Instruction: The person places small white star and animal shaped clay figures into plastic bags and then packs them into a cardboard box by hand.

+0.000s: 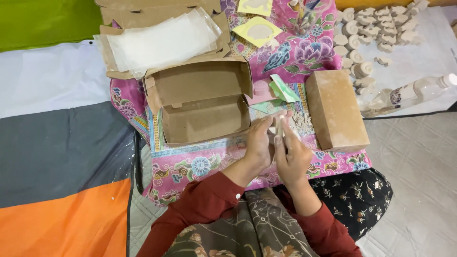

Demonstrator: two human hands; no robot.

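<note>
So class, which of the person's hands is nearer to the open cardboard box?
Left. The left hand is just beside the open cardboard box; the right hand sits farther away, beyond it.

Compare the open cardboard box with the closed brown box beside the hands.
The open cardboard box has its lid flipped back and its inside bare; the closed brown box is shut, so its contents are hidden. The open box lies left of both hands, the closed box right of them. The closed box looks narrower and dusted pale. Both are plain brown card on the floral cloth.
</note>
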